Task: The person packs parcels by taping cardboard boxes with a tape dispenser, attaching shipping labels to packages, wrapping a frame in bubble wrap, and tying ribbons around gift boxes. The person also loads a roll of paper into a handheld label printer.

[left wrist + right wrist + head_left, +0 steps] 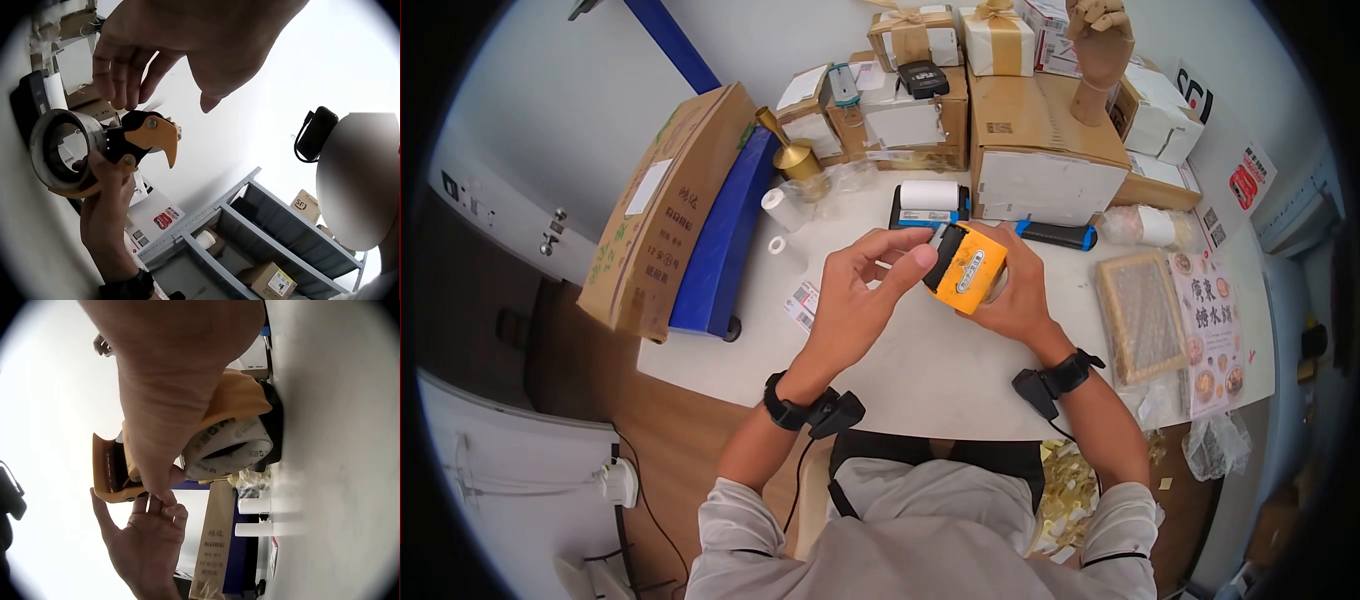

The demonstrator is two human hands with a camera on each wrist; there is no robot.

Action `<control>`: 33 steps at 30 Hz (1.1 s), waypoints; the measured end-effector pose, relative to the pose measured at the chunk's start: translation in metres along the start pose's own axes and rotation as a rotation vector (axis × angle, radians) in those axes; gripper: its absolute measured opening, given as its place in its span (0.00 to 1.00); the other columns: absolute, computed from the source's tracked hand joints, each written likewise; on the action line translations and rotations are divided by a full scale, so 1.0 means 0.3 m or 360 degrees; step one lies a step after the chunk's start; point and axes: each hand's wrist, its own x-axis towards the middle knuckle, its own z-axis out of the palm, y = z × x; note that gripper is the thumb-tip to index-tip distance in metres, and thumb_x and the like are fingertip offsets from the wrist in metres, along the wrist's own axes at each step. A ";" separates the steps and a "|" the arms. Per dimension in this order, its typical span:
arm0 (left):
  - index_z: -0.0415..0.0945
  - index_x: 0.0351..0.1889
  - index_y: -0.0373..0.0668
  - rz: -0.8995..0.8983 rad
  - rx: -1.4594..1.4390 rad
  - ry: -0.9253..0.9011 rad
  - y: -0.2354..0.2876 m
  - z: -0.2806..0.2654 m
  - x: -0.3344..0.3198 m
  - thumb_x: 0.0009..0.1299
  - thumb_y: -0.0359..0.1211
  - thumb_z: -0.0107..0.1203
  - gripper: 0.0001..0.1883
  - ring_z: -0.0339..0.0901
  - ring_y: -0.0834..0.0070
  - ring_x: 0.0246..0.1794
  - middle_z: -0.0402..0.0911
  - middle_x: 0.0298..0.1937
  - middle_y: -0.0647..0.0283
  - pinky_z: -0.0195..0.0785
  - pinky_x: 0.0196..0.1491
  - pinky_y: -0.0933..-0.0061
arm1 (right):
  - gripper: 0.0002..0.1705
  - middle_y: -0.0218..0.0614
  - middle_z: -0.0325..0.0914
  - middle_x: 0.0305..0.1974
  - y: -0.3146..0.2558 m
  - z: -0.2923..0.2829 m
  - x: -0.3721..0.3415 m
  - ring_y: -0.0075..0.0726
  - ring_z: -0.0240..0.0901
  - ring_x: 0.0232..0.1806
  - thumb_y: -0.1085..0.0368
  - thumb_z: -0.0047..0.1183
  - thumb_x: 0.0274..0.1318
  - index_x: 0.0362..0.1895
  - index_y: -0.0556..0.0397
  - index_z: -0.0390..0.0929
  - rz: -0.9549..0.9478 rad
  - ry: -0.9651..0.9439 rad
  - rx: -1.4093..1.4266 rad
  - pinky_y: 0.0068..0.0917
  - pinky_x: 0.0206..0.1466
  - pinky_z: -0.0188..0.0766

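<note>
An orange and black tape dispenser is held in the right hand above the table. The right wrist view shows the right hand gripping it beside a printed tape roll. At the dispenser's black end is the left hand, thumb and index finger close to its edge. In the left wrist view the left hand hangs over the dispenser, fingers loosely bent and thumb apart. Whether a fingertip touches it, I cannot tell.
Behind the hands are a label printer and a black-and-blue tool. White rolls lie left on the table. Cartons line the back; a wrapped tan pack lies right.
</note>
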 end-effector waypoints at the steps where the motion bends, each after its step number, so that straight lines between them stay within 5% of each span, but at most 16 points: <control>1: 0.83 0.53 0.34 -0.0042 0.0033 0.0009 -0.002 0.003 0.003 0.74 0.41 0.61 0.19 0.78 0.80 0.39 0.86 0.40 0.62 0.71 0.44 0.77 | 0.46 0.38 0.78 0.40 0.002 0.001 -0.001 0.42 0.77 0.39 0.66 0.77 0.26 0.59 0.49 0.75 0.0001 0.0004 -0.0003 0.31 0.46 0.74; 13: 0.86 0.43 0.35 0.0019 0.0294 0.0100 -0.053 -0.022 0.013 0.73 0.34 0.61 0.11 0.79 0.83 0.33 0.87 0.34 0.63 0.71 0.39 0.80 | 0.48 0.39 0.77 0.40 0.002 -0.006 -0.007 0.43 0.80 0.39 0.64 0.78 0.25 0.60 0.48 0.74 -0.0117 -0.0099 -0.0122 0.31 0.44 0.78; 33: 0.86 0.42 0.32 0.0021 0.0367 0.0155 -0.081 -0.059 0.025 0.71 0.32 0.63 0.10 0.83 0.82 0.33 0.87 0.28 0.61 0.74 0.39 0.78 | 0.45 0.40 0.78 0.43 -0.010 -0.010 -0.003 0.45 0.82 0.39 0.59 0.77 0.31 0.59 0.51 0.73 -0.0140 -0.0227 -0.0231 0.33 0.43 0.80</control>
